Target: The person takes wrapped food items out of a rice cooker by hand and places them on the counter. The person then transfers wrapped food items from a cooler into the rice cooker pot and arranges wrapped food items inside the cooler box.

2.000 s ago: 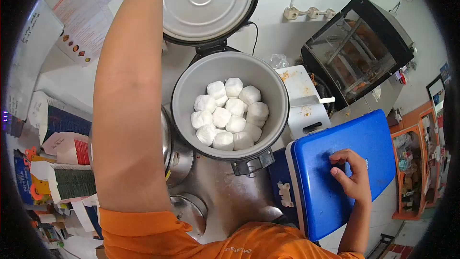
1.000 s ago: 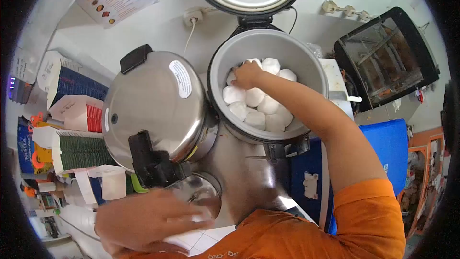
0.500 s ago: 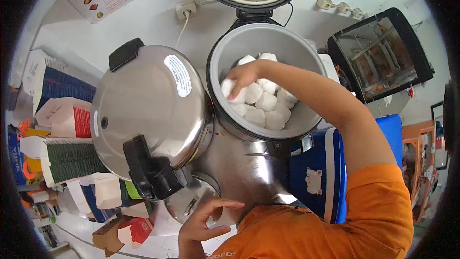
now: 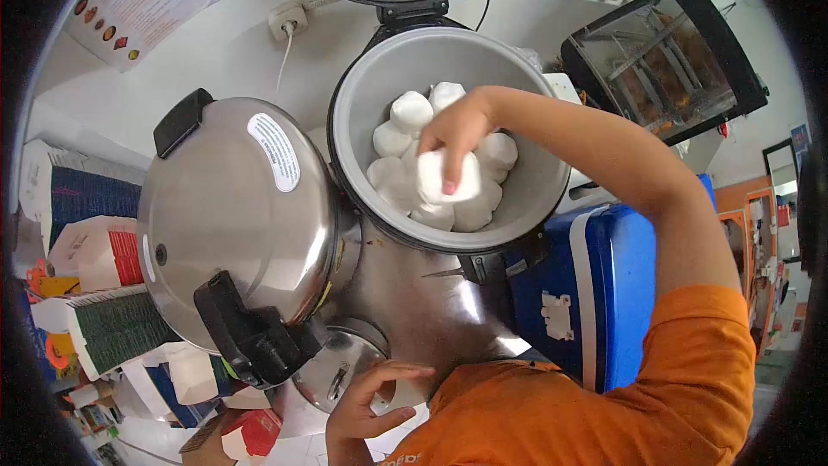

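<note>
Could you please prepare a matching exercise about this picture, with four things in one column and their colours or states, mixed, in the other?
1. Right hand
2. Left hand
3. Cooler box
4. Big steel cooker

A. Silver, with a white label on top
B. Holding a white bundle
C. Empty, beside the small steel lid
D. Blue

Pairs: 1-B, 2-C, 3-D, 4-A

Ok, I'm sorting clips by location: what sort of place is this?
Probably a small takeaway kitchen: there's a large open cooker holding white bundles, stacked cartons, and a glass-fronted cabinet.
</note>
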`<state>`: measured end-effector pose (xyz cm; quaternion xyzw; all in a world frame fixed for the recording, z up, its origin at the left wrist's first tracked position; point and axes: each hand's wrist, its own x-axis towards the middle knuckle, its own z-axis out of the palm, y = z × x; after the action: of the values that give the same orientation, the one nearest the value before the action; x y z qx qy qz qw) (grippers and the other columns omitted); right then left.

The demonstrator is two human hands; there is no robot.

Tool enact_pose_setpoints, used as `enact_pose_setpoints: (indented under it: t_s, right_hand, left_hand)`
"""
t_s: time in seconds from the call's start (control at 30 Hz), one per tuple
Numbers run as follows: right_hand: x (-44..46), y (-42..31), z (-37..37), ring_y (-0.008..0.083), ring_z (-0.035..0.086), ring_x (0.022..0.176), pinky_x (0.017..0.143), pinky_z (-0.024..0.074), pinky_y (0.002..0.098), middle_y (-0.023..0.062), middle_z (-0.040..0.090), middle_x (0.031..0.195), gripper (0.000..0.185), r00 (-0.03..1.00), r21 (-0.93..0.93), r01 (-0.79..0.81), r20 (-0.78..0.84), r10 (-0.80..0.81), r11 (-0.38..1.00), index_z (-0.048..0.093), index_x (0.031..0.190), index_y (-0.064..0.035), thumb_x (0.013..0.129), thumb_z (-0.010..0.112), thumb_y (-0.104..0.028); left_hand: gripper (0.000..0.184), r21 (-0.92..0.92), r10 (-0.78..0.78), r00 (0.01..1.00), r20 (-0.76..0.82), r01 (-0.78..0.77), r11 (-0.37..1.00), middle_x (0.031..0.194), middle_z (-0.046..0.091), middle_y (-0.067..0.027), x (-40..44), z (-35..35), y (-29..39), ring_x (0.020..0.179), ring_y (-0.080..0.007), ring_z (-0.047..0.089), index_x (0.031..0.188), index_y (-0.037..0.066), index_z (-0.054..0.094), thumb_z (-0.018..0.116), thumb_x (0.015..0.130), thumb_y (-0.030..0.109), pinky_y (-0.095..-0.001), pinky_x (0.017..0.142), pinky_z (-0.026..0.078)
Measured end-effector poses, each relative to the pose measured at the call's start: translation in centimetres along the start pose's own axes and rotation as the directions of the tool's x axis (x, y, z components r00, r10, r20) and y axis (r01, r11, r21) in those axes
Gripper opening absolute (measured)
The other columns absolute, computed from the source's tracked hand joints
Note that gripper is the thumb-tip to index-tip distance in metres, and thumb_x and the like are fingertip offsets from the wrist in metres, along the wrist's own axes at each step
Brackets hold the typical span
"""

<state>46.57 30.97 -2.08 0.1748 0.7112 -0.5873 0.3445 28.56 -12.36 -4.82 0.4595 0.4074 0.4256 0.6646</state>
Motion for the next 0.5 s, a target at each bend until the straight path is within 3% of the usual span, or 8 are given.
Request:
enact_pose_setpoints:
  t_s: [0.1, 0.17, 0.23, 0.27, 0.3, 0.33, 0.43, 0.5]
  right_hand:
    - [-4.6, -1.8, 2.2, 0.0199, 0.070, 0.093, 0.080, 0.0553, 0.0351, 0.0095, 0.075, 0.101, 0.054, 0.997, -0.110, 0.014, -0.067, -0.022, 0.994, 0.071, 0.113, 0.0002, 0.073, 0.092, -0.030]
    - [-7.5, -4.3, 5.3, 0.0206, 0.070, 0.091, 0.080, 0.0550, 0.0363, 0.0105, 0.074, 0.100, 0.055, 0.989, 0.080, 0.148, -0.041, -0.145, 0.986, 0.072, 0.111, -0.0013, 0.073, 0.093, -0.034]
    - [-7.6, -7.9, 10.7, 0.0210, 0.070, 0.091, 0.081, 0.0553, 0.0372, 0.0114, 0.073, 0.101, 0.057, 0.911, 0.079, 0.412, -0.023, -0.411, 0.908, 0.067, 0.115, -0.0018, 0.078, 0.089, -0.039]
    - [-7.8, -9.9, 13.2, 0.0205, 0.070, 0.091, 0.080, 0.0552, 0.0379, 0.0109, 0.073, 0.102, 0.056, 0.904, -0.134, 0.413, -0.054, -0.423, 0.901, 0.064, 0.117, -0.0017, 0.083, 0.085, -0.040]
    - [-7.9, -11.4, 15.1, 0.0201, 0.070, 0.092, 0.080, 0.0551, 0.0385, 0.0105, 0.073, 0.103, 0.055, 0.894, -0.347, 0.388, -0.081, -0.440, 0.853, 0.060, 0.119, -0.0017, 0.087, 0.081, -0.041]
    - [-7.7, -11.9, 16.2, 0.0224, 0.070, 0.093, 0.078, 0.0543, 0.0398, 0.0108, 0.073, 0.106, 0.049, 0.913, -0.305, 0.340, -0.119, -0.390, 0.889, 0.054, 0.120, -0.0021, 0.096, 0.072, -0.041]
    - [-6.7, -9.5, 13.5, 0.0262, 0.071, 0.093, 0.078, 0.0537, 0.0413, 0.0151, 0.073, 0.106, 0.043, 0.905, -0.096, 0.313, -0.272, -0.327, 0.945, 0.056, 0.118, -0.0025, 0.098, 0.068, -0.039]
    - [-4.8, -6.3, 9.6, 0.0305, 0.070, 0.094, 0.081, 0.0542, 0.0413, 0.0175, 0.072, 0.107, 0.039, 0.844, -0.211, 0.166, -0.474, -0.249, 0.963, 0.059, 0.117, -0.0026, 0.099, 0.067, -0.037]
  left_hand:
    - [0.062, 0.118, -0.087, 0.996, -0.003, 0.087, 0.989, 0.132, 0.069, -0.0103, -0.1, -0.6, 0.4, 0.115, -0.0183, 0.065, 0.138, 0.006, 0.058, 0.084, 0.082, 0.012, -0.0282, 0.079, 0.049]
    - [0.114, -0.228, 0.159, 0.965, -0.206, -0.206, 0.952, 0.152, 0.050, -0.0175, 3.3, 2.4, 0.5, 0.132, -0.0289, 0.055, 0.160, 0.009, 0.021, 0.094, 0.074, 0.027, -0.0397, 0.100, 0.050]
    - [0.159, -0.454, 0.159, 0.915, -0.372, -0.328, 0.828, 0.166, 0.017, -0.0220, 6.5, 6.5, 3.6, 0.147, -0.0388, 0.035, 0.160, 0.015, -0.018, 0.101, 0.058, 0.041, -0.0519, 0.112, 0.043]
    - [0.174, -0.459, 0.195, 0.910, -0.367, -0.359, 0.813, 0.168, -0.006, -0.0213, 7.4, 7.4, 2.8, 0.153, -0.0400, 0.018, 0.156, 0.022, -0.032, 0.103, 0.049, 0.046, -0.0566, 0.115, 0.039]
    - [0.153, -0.357, 0.329, 0.873, -0.360, -0.454, 0.816, 0.164, 0.010, -0.0236, 7.4, 7.1, 0.7, 0.148, -0.0395, 0.028, 0.157, 0.022, -0.012, 0.101, 0.056, 0.045, -0.0566, 0.114, 0.040]
    - [0.133, -0.259, 0.456, 0.820, -0.346, -0.551, 0.793, 0.160, 0.026, -0.0258, 7.5, 6.9, -1.5, 0.144, -0.0391, 0.038, 0.159, 0.021, 0.008, 0.098, 0.063, 0.044, -0.0565, 0.113, 0.041]
    - [0.096, -0.559, 0.097, 0.945, -0.313, -0.266, 0.785, 0.146, 0.047, -0.0249, 5.3, 8.0, -0.3, 0.133, -0.0371, 0.051, 0.146, 0.016, 0.034, 0.091, 0.072, 0.038, -0.0525, 0.109, 0.046]
    - [0.086, -0.718, -0.097, 0.977, -0.188, -0.069, 0.692, 0.142, 0.051, -0.0241, 3.8, 8.8, -1.1, 0.130, -0.0367, 0.055, 0.142, 0.015, 0.040, 0.088, 0.075, 0.038, -0.0509, 0.106, 0.050]
